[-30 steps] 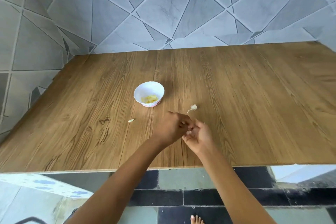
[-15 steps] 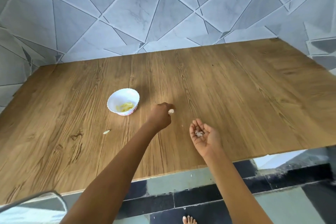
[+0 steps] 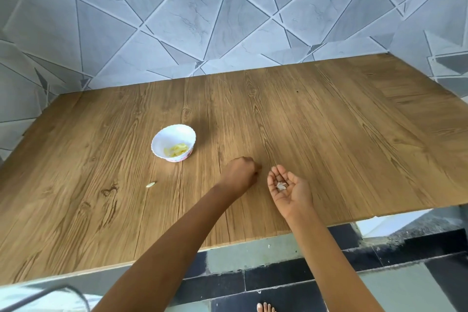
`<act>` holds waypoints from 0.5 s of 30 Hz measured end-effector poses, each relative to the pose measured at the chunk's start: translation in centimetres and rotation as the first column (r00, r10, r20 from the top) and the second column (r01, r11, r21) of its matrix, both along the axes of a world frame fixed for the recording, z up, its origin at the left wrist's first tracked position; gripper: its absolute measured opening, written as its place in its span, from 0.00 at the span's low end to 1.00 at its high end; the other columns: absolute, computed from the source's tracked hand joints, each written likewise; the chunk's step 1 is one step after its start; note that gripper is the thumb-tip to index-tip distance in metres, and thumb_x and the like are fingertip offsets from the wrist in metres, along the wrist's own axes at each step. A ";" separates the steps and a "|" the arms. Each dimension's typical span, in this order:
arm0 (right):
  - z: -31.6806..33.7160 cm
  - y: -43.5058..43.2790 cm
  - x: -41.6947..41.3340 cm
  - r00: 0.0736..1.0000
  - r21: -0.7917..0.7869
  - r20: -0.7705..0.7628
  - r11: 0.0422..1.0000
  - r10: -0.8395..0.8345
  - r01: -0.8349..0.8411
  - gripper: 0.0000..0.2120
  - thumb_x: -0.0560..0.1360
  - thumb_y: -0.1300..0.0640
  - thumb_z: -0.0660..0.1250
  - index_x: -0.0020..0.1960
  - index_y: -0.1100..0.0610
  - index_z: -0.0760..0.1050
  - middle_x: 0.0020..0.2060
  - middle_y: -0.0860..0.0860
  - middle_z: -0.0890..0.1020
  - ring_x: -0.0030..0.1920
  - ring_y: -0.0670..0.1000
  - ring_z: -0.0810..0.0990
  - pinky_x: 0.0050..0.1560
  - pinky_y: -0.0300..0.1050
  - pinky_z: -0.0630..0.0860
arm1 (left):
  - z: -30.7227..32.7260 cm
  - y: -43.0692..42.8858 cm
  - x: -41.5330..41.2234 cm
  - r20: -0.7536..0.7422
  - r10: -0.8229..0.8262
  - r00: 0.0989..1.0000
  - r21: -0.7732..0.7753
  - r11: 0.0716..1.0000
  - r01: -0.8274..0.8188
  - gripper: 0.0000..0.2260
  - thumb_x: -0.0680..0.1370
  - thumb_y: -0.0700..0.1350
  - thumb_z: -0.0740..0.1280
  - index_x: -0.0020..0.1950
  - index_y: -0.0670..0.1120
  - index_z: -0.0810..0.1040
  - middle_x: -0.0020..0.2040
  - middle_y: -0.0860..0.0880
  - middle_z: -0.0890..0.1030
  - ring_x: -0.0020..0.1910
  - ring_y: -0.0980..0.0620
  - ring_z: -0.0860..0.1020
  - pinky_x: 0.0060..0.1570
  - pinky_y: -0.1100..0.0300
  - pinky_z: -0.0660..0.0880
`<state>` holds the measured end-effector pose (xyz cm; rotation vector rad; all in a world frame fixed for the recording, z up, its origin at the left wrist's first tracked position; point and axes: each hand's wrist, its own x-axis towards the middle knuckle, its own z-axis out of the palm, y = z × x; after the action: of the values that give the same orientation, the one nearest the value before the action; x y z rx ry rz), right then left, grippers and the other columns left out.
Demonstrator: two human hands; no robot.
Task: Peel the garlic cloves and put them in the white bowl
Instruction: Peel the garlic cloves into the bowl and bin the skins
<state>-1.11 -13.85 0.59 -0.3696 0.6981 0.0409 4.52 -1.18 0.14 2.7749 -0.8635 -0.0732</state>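
Right now your left hand [image 3: 240, 172] hangs just over the table [image 3: 329, 134], knuckles up, its fingers [image 3: 249, 162] curled under into a tight fist. From this angle I cannot tell whether anything is tucked inside it. Your right hand [image 3: 288, 189] sits just beside it, nearer the front edge, palm turned up and fingers loosely spread in a shallow cup. A small whitish bit of garlic [image 3: 281, 186] with papery skin lies in the middle of that palm, resting there rather than pinched.

Further from you and to the left of your fist, the white bowl [image 3: 162, 139] stands upright on the table, with a small heap of pale yellow peeled cloves [image 3: 177, 151] in its bottom. One loose clove [image 3: 151, 184] lies by itself on the wood, nearer to you than the bowl and to its left, well apart from both hands.

Behind the table rises a grey tiled wall [image 3: 228, 20] with a triangle pattern. Below the front edge you can see dark floor tiles [image 3: 278, 276] and the toes of a bare foot [image 3: 264, 308].
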 end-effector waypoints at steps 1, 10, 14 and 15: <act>0.1 0.2 0.0 1.000 -0.002 0.002 1.000 0.013 -0.013 0.14 0.81 0.62 0.53 0.48 0.67 0.75 0.43 0.59 0.79 0.45 0.53 0.79 0.43 0.45 0.76 | 0.3 0.6 0.3 -0.027 0.036 0.999 -0.045 0.998 -0.037 0.05 0.76 0.37 0.65 0.49 0.41 0.80 0.46 0.45 0.81 0.45 0.47 0.79 0.45 0.55 0.76; 1.4 5.1 0.1 0.974 0.094 -0.017 0.970 0.224 -0.222 0.14 0.80 0.63 0.53 0.43 0.67 0.74 0.39 0.59 0.78 0.41 0.54 0.76 0.48 0.47 0.74 | 5.0 4.6 -2.7 -0.216 -0.097 0.971 -0.421 0.907 -0.003 0.10 0.73 0.33 0.67 0.50 0.43 0.84 0.45 0.50 0.84 0.43 0.57 0.80 0.46 0.65 0.75; 1.2 7.1 -0.2 0.956 0.116 -0.019 0.950 0.293 -0.289 0.10 0.78 0.66 0.55 0.45 0.66 0.73 0.39 0.59 0.78 0.41 0.55 0.77 0.46 0.46 0.74 | 4.7 6.0 -4.9 -0.250 -0.072 0.966 -0.454 0.890 -0.051 0.15 0.73 0.31 0.63 0.54 0.43 0.83 0.49 0.49 0.85 0.46 0.57 0.82 0.50 0.63 0.77; 1.2 7.3 -0.2 0.953 0.138 -0.019 0.945 0.302 -0.296 0.10 0.78 0.66 0.55 0.45 0.67 0.73 0.39 0.60 0.78 0.41 0.55 0.77 0.44 0.46 0.76 | 5.0 6.6 -5.0 -0.254 -0.037 0.966 -0.486 0.869 -0.094 0.16 0.73 0.30 0.62 0.53 0.42 0.83 0.48 0.49 0.85 0.46 0.59 0.82 0.51 0.64 0.76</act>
<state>-1.33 -6.50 1.81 -0.3434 0.6696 0.3831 -0.51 5.41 5.10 2.2323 -0.6595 -0.1749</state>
